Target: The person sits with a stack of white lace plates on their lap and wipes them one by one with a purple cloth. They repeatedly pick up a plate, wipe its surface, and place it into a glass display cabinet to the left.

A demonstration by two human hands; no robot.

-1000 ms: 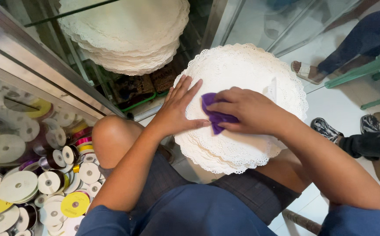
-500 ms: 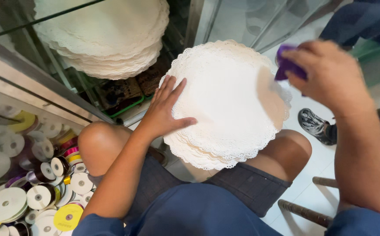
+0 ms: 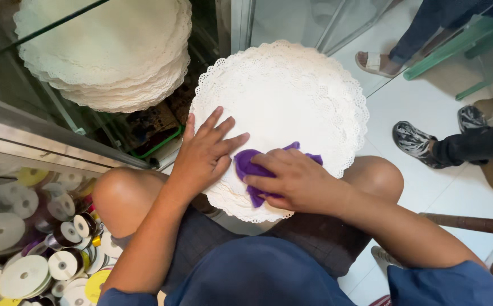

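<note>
Looking down from the head camera, the view shows a seated person with a stack of round white lace-edged paper doilies (image 3: 283, 102) resting across both bare knees. The left hand (image 3: 204, 153) lies flat on the near-left part of the stack, fingers spread and palm down; it presses the top sheet and grasps nothing. Just to its right, touching the same top sheet, the right hand (image 3: 294, 181) is curled over a small crumpled purple cloth (image 3: 246, 164), its fingers bent around the cloth and pinning it against the doily. Purple folds show beyond the fingertips on the far side and below the thumb on the near side.

Farther from both hands, up and to the left, a second pile of similar cream scalloped doilies (image 3: 107, 51) sits behind a glass panel. Left of the left forearm, a glass case holds many small spools of ribbon in white and yellow (image 3: 37, 255). To the right of the right hand, on the pale tiled floor (image 3: 422, 102), stand other people's feet: a patterned grey shoe (image 3: 416, 141) and a light sandal (image 3: 376, 62).
</note>
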